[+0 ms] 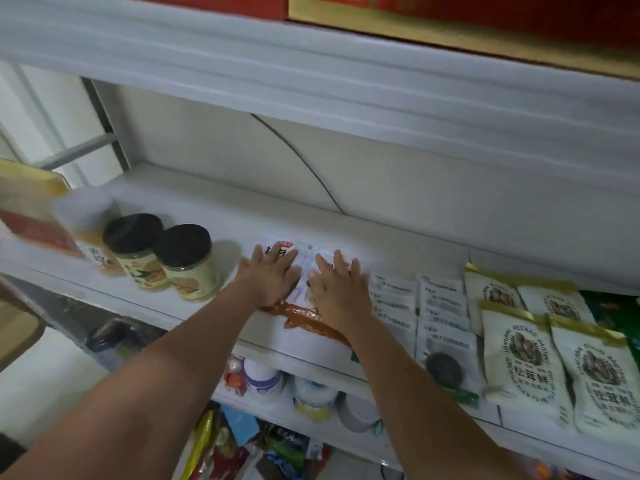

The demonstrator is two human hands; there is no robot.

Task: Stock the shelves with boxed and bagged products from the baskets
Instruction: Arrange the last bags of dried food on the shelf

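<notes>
On the middle shelf (207, 209), the fingers (258, 254) of the left hand (270, 280) lie straight and slightly spread, pressed flat on a white bag (311, 344). Just beside them, the fingers (341, 259) of the right hand (337, 292) are also straight and spread, flat on the same bag. Neither hand curls round it. The bag lies flat near the shelf's front edge, with a brown-orange picture showing between the wrists and red and dark print near its far end. Both bare forearms reach up from the bottom of the view.

To the left of the bag, apart from it, stand two jars with black lids (187, 261), touching each other. To the right, white sachets (441, 306) lie overlapping in rows, then cream mushroom bags with gold tops (516, 362), then a green pack (609, 306). Overhead, red and gold boxes (450, 15) sit on the upper shelf. Below, white bottles (263, 375) stand on a lower shelf, and colourful packets (221, 445) are heaped at the bottom.
</notes>
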